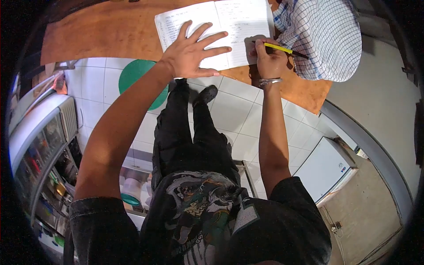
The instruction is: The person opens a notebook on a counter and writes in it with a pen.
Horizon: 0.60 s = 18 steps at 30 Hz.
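An open notebook (pixel 247 26) with lined pages lies on the wooden table (pixel 101 31). Handwriting covers much of its left page and the upper part of the right one. My left hand (pixel 190 53) rests flat across the left page, fingers spread, the fingertips of some reaching the right page. Over the lower right page, my right hand (pixel 270 59) grips a yellow and black pen (pixel 278 47). The pen's back end points right; its tip is near the fingers and hard to make out. A metal bracelet (pixel 270 81) circles my right wrist.
A checked white and blue cloth (pixel 327 39) is bunched on the table's right side, close to my right hand. Below the table are a green round stool top (pixel 137 81) and a tiled floor (pixel 232 110). A white box-shaped appliance (pixel 324 170) stands lower right, a glass-fronted cabinet (pixel 42 145) at left.
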Tool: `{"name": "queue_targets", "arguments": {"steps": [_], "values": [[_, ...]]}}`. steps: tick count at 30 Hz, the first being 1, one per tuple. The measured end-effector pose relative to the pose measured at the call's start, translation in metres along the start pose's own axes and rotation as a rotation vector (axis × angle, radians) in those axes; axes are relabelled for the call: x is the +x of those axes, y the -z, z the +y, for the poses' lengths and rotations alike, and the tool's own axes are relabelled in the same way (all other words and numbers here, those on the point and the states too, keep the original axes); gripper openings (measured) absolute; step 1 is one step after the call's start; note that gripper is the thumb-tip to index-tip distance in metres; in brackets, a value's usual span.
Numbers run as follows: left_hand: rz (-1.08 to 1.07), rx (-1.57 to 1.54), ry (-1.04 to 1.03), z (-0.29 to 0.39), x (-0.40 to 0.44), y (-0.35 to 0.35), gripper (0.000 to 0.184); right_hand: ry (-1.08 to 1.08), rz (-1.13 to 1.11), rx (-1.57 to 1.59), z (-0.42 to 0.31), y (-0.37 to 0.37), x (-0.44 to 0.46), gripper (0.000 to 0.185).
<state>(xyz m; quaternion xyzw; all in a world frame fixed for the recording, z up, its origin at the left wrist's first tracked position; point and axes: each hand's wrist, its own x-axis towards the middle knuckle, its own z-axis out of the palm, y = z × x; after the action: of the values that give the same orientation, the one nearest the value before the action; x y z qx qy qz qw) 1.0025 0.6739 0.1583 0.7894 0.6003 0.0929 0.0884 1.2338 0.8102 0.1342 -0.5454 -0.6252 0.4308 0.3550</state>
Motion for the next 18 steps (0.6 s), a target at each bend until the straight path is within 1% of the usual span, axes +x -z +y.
{"name": "queue_targets", "arguments": {"steps": [2, 3, 7, 9, 15, 18], "values": [[-0.007, 0.004, -0.004, 0.0, 0.0, -0.001, 0.073, 0.163, 0.006, -0.049, -0.014, -0.002, -0.006, 0.019], [0.002, -0.002, -0.007, 0.001, 0.001, -0.001, 0.073, 0.219, 0.018, -0.062, 0.012, -0.003, -0.006, 0.018], [0.016, 0.005, -0.025, -0.002, 0.0, 0.0, 0.074, 0.235, 0.076, 0.025, -0.001, -0.009, -0.013, 0.018], [0.02, 0.001, -0.024, -0.001, 0.001, -0.002, 0.073, 0.2, 0.019, 0.0, -0.007, -0.008, -0.011, 0.018], [0.028, -0.003, -0.02, -0.001, 0.001, -0.002, 0.073, 0.282, 0.027, -0.12, -0.005, -0.008, -0.01, 0.018], [0.03, -0.007, -0.019, -0.001, 0.0, -0.002, 0.072, 0.254, -0.007, -0.14, -0.001, -0.006, -0.009, 0.018]]}}
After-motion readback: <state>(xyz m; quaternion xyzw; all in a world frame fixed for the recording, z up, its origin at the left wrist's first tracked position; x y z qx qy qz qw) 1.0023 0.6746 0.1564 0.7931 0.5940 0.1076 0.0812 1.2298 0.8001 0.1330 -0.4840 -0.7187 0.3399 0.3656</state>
